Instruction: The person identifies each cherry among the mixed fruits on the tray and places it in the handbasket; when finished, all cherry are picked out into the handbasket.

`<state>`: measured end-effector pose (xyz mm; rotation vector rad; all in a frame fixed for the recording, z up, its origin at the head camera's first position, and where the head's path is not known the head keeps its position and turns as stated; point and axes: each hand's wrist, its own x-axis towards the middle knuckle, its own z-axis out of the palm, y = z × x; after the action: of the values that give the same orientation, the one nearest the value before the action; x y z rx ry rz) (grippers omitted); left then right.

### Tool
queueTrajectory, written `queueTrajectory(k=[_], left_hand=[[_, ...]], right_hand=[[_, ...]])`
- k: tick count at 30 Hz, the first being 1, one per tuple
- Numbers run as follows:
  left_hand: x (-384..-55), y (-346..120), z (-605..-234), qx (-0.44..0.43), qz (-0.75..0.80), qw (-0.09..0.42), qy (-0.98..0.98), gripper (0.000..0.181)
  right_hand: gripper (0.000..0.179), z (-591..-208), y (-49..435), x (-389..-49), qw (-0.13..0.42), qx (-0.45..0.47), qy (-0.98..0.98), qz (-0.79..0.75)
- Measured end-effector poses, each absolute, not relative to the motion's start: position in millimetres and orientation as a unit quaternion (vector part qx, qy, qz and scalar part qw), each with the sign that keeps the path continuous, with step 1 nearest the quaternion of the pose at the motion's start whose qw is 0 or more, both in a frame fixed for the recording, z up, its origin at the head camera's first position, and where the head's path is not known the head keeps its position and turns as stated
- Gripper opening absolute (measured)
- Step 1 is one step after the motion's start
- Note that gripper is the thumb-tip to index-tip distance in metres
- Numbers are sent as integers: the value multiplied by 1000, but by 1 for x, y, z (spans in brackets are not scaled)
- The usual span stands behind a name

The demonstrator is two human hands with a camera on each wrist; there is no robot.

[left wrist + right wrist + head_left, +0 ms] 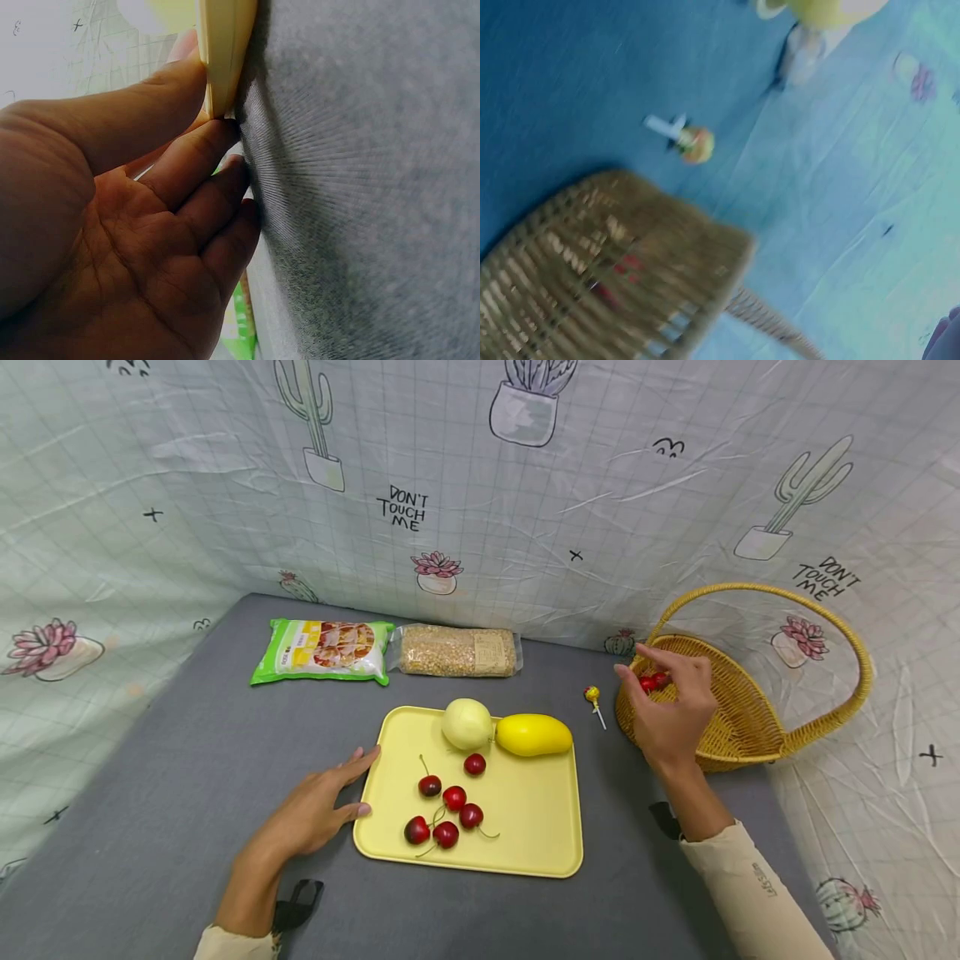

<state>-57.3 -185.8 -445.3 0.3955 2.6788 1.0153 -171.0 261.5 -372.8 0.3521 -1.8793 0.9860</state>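
Head view showed my right grip (673,708) wide and seemingly bare at the basket (738,714) with red fruit (647,683) inside, while my left grip (318,810) touched the tray (525,818), where a nudge could have set the cherries (471,816) rolling.

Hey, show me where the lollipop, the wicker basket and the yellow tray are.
Lollipop (592,693), head view, on its round wrapped top.
Wicker basket (738,706), head view, on its woven inside.
Yellow tray (528,814), head view, on its bare flat surface.
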Motion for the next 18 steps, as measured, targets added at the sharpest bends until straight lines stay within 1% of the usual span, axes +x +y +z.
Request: queueTrajectory(k=[4,11,14,18], left_hand=[[-57,-186,-445,137,348,124,919,82],[-58,-185,-446,138,342,120,922,83],[-58,-185,-446,137,340,118,923,83],[-57,-185,-446,137,340,115,923,83]], right_hand=[[41,-378,250,-162,458,189,-769,404],[38,-382,224,-144,425,269,-776,382],[40,-384,213,-138,396,298,-782,378],[44,-386,198,-128,338,325,-799,375]])
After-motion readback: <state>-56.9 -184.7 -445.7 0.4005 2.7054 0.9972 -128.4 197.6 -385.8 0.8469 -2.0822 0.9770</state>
